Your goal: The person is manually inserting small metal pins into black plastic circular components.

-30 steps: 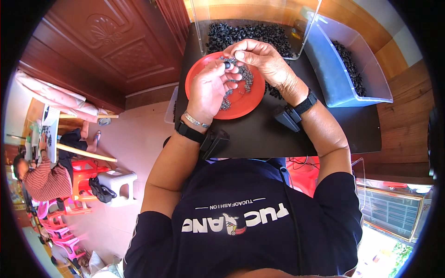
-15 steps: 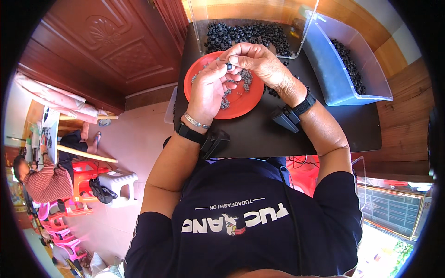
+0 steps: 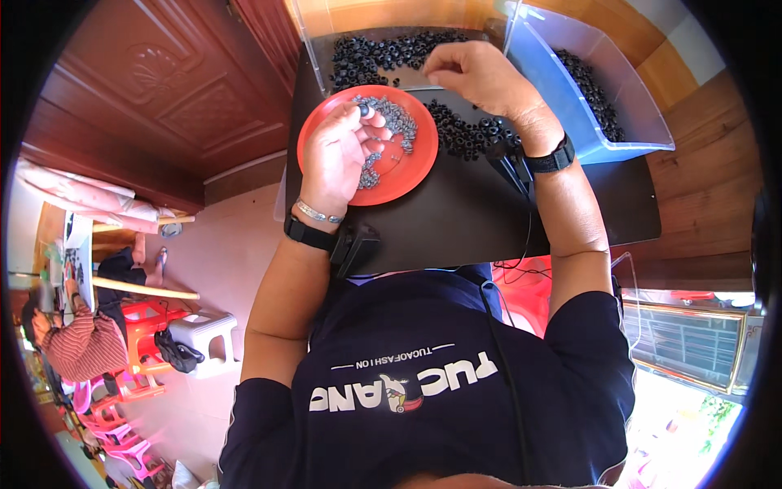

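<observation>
Black table top (image 3: pixel 489 212) lies under both hands, so everything sits within easy reach. Past the right hand stands a big blue bin (image 3: pixel 570 106) with black rings in it, tilted toward the person. Just past both hands sits a clear tray (image 3: pixel 326 41) full of more black rings (image 3: pixel 383 53), and some have spilled out in a loose pile (image 3: pixel 464 134) under the right hand. An orange plate (image 3: pixel 403 175) rests under the left hand, with a heap of little grey metal bits (image 3: pixel 391 122) on it. I think the plate keeps the tiny bits from rolling away.

The left hand (image 3: pixel 342 159) is curled over the plate, palm up. Its thumb and first finger pinch one small dark ring (image 3: pixel 363 108) and hold it up above the grey bits. The other fingers are bent in loosely.

The right hand (image 3: pixel 481 77) reaches out over the spilled pile, near the clear tray's edge. Its fingers are bunched and pointing down. I cannot tell if it holds a ring or is just touching them.
</observation>
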A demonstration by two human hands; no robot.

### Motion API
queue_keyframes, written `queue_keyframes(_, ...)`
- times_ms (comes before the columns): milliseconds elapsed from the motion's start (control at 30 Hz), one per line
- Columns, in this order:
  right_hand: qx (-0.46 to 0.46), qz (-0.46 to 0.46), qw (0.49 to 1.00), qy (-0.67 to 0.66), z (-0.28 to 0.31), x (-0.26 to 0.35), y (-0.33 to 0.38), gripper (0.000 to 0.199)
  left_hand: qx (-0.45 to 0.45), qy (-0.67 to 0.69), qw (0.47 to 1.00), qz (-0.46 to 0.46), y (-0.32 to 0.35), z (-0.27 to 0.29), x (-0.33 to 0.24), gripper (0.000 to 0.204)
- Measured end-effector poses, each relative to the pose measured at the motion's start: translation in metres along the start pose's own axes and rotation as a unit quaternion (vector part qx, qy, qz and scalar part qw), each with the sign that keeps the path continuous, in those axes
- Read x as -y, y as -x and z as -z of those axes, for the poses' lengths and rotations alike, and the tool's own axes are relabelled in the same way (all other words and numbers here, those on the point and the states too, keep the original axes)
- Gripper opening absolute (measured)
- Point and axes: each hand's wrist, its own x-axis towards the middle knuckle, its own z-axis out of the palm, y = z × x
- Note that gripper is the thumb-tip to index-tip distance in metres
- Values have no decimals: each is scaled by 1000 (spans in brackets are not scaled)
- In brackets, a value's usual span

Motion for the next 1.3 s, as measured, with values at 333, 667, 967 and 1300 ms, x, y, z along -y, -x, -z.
queue_keyframes(333, 187, -52, 980, 51, 4, -29, 39, 12, 22, 4, 1000, 21, 0, -3, -4, 19)
queue_keyframes(667, 9, -102, 949, 299, -11, -54, 31, 15, 13, -5, 1000, 18, 2, -3, -3, 19)
queue_keyframes(967, 56, -92, 943, 314, -18, -81, 32, 15, 14, -1, 1000, 24, 2, -4, -1, 19)
queue_keyframes(1300, 70, -132, 966, -209, -9, -76, 34, 22, 26, -2, 999, 32, 1, -1, 1, 20)
